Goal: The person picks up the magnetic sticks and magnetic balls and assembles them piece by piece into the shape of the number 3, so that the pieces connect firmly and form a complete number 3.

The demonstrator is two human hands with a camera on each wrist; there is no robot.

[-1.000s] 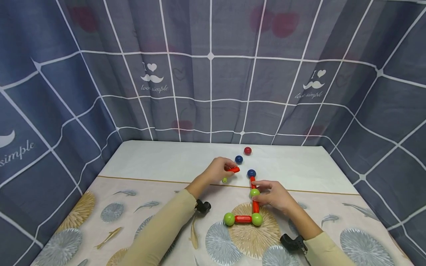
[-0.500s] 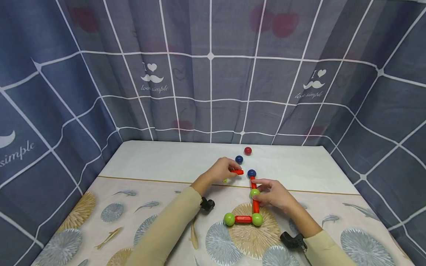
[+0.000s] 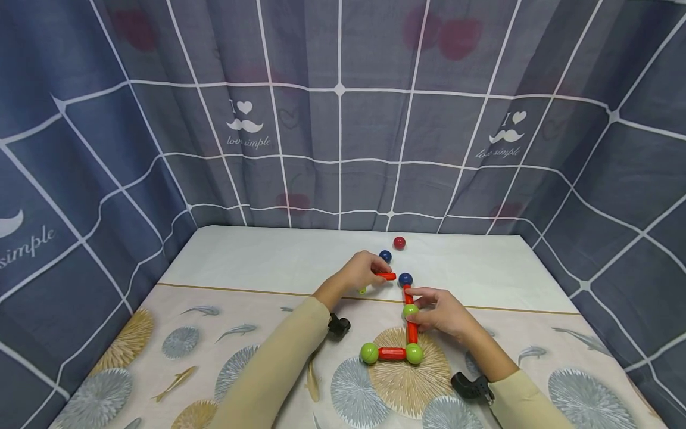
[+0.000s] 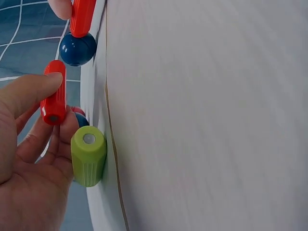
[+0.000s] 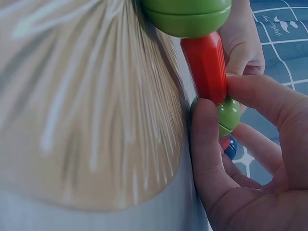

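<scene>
My left hand (image 3: 362,271) pinches a loose red magnetic rod (image 4: 54,94) between thumb and fingers. One end of that rod points toward the dark blue ball (image 3: 405,279), with a small gap between them. This ball caps the far end of an L-shaped chain of red rods and green balls. My right hand (image 3: 440,311) holds the chain near its middle green ball (image 3: 410,311), thumb and fingertips on the red rod (image 5: 207,67) beside it. From the corner green ball (image 3: 414,354), another red rod (image 3: 392,353) runs left to an end green ball (image 3: 369,353).
A lime green rod (image 4: 89,156) lies by my left hand, mostly hidden in the head view. Beyond it are a loose blue ball (image 3: 385,256) and a red ball (image 3: 399,242) on the white table part (image 3: 257,256). A checked curtain (image 3: 300,119) encloses the back and sides.
My left hand has moved right with the red rod, bringing it closer to the chain's blue ball. My right hand and the chain have stayed in place.
</scene>
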